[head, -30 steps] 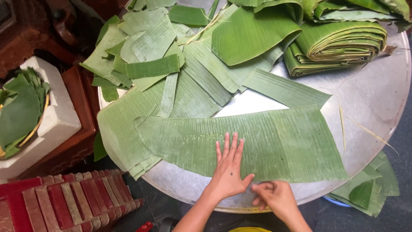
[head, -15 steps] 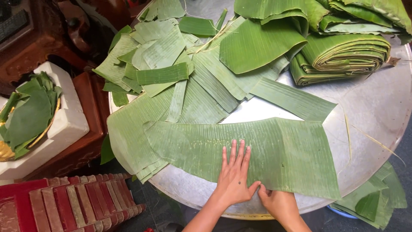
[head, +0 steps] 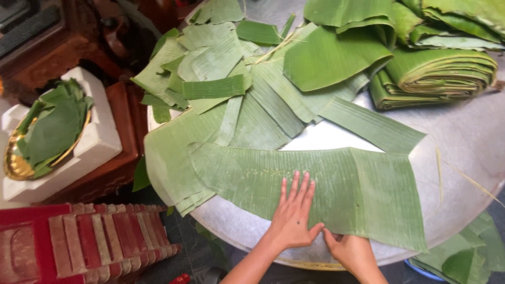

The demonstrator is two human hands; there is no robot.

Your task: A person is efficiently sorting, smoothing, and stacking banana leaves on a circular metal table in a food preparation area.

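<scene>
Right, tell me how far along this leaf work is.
Done: a heap of cut leaf pieces lies on the round metal table. In hand: left hand flat on a long leaf strip, right hand at its near edge. Left: folded leaf bundles not yet opened.

A home food-preparation corner, seemingly in a household that wraps food by hand: a round metal desk (head: pixel 473 142) is heaped with cut banana leaves (head: pixel 231 89) and folded leaf bundles (head: pixel 442 73). Beside it stand dark carved wooden furniture (head: pixel 47 47), a gold bowl (head: pixel 16 163) lined with leaf pieces, and a red ribbed box (head: pixel 89 242).
</scene>
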